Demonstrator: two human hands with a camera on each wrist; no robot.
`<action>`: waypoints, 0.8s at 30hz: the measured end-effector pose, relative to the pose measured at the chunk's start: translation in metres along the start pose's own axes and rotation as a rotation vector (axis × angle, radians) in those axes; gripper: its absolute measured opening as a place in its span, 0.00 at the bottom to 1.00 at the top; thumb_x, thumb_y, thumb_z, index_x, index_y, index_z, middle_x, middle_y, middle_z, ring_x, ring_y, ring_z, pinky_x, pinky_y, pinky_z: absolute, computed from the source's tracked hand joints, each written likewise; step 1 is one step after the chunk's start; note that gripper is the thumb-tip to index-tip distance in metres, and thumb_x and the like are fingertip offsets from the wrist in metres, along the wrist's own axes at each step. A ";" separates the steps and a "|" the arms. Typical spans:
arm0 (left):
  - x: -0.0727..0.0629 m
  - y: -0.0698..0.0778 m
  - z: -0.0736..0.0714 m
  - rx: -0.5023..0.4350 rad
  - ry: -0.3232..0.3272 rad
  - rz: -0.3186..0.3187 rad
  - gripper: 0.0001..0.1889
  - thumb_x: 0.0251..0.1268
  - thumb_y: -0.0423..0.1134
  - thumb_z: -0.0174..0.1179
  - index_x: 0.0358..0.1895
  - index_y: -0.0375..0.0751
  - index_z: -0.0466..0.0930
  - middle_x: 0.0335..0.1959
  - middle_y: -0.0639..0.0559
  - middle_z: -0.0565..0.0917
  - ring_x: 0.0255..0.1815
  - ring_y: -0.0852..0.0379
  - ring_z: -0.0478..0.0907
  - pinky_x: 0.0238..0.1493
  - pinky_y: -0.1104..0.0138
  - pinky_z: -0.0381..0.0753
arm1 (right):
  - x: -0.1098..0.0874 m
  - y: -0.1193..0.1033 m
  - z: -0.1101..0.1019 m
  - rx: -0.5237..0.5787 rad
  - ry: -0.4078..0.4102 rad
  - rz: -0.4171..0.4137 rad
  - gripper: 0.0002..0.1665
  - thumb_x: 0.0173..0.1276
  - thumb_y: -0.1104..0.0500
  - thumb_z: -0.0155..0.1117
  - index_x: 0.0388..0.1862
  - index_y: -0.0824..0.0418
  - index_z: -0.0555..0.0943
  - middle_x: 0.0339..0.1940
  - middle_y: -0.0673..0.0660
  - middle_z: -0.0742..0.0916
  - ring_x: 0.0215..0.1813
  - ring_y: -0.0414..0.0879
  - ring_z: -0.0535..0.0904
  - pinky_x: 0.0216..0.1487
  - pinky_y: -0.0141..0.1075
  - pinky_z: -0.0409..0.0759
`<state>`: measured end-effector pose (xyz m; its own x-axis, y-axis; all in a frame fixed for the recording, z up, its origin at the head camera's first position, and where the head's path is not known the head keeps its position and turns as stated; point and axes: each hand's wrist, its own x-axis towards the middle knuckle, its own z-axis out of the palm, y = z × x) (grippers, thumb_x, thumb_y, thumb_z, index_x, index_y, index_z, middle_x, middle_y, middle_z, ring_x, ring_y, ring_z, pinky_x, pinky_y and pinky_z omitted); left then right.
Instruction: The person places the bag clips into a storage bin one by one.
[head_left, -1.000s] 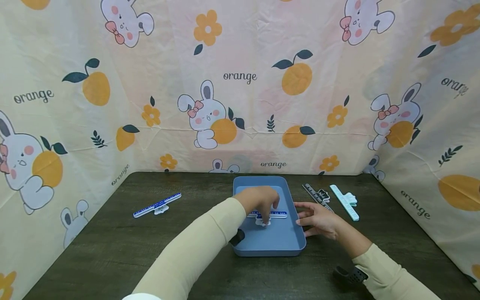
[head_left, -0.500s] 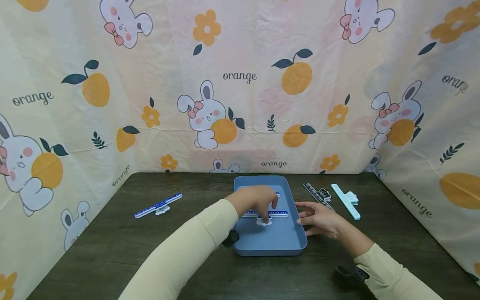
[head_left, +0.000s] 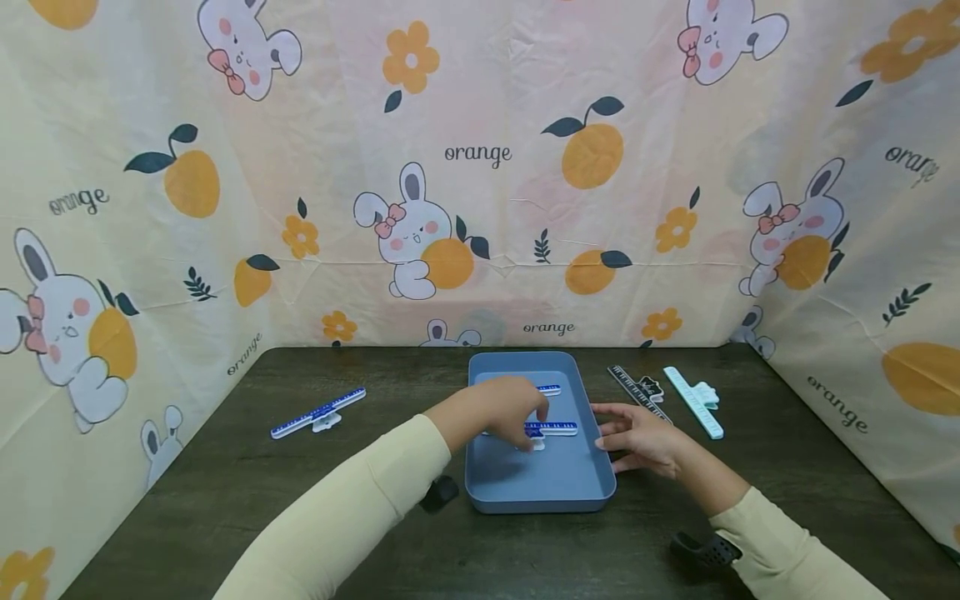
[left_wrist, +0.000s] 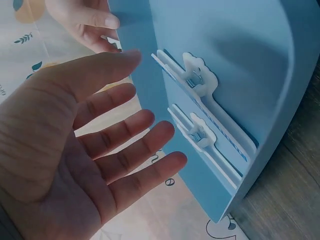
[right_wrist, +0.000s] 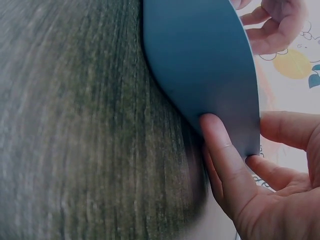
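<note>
My left hand (head_left: 495,408) hovers over the blue tray (head_left: 540,487), fingers spread and loosely bent with nothing between them. Inside the tray lie two blue-and-white ruler clips: the nearer ruler clip (head_left: 558,429) is partly behind my fingers, and the farther ruler clip (head_left: 551,390) shows only its right end in the head view. The left wrist view has both whole, the larger-looking clip (left_wrist: 202,82) and the other clip (left_wrist: 200,137), each with a white handle. My right hand (head_left: 641,442) touches the tray's right side, its fairly straight fingers (right_wrist: 217,132) against the outer wall and rim.
On the dark wooden table (head_left: 187,517), another blue-and-white ruler clip (head_left: 318,413) lies left of the tray. To the right lie a black ruler clip (head_left: 637,392) and a mint-green ruler clip (head_left: 693,404). A printed cloth (head_left: 510,208) encloses the table's back and sides.
My left hand has drawn back leftward from the nearer ruler clip, its fingers coming off it. More of the farther clip now shows. My right hand stays against the tray.
</note>
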<state>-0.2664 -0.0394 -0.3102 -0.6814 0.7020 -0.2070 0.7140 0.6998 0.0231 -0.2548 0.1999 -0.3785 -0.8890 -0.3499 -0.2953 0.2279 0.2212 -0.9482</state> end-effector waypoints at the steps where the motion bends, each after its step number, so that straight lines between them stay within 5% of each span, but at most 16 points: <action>1: -0.002 -0.001 0.000 -0.007 0.008 0.006 0.20 0.57 0.48 0.71 0.51 0.46 0.84 0.44 0.54 0.83 0.42 0.61 0.76 0.46 0.67 0.78 | 0.000 0.000 0.000 -0.001 0.000 0.000 0.44 0.64 0.72 0.62 0.75 0.70 0.53 0.56 0.71 0.79 0.47 0.55 0.83 0.42 0.52 0.84; 14: -0.027 -0.010 -0.001 -0.090 0.140 0.106 0.15 0.62 0.43 0.65 0.51 0.45 0.83 0.48 0.50 0.81 0.47 0.57 0.78 0.47 0.66 0.78 | 0.000 0.001 0.000 0.005 -0.003 -0.002 0.44 0.64 0.72 0.63 0.75 0.70 0.53 0.56 0.71 0.79 0.46 0.55 0.83 0.42 0.52 0.84; 24: -0.048 -0.018 0.001 -0.105 0.185 0.040 0.18 0.60 0.46 0.67 0.53 0.50 0.83 0.49 0.52 0.79 0.43 0.60 0.74 0.44 0.64 0.78 | 0.001 0.004 -0.001 0.012 -0.016 -0.008 0.45 0.65 0.71 0.63 0.76 0.70 0.52 0.57 0.71 0.79 0.47 0.56 0.83 0.42 0.52 0.84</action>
<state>-0.2467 -0.0860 -0.3013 -0.6776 0.7351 -0.0206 0.7270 0.6738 0.1318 -0.2559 0.2015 -0.3821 -0.8845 -0.3661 -0.2891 0.2253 0.2074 -0.9520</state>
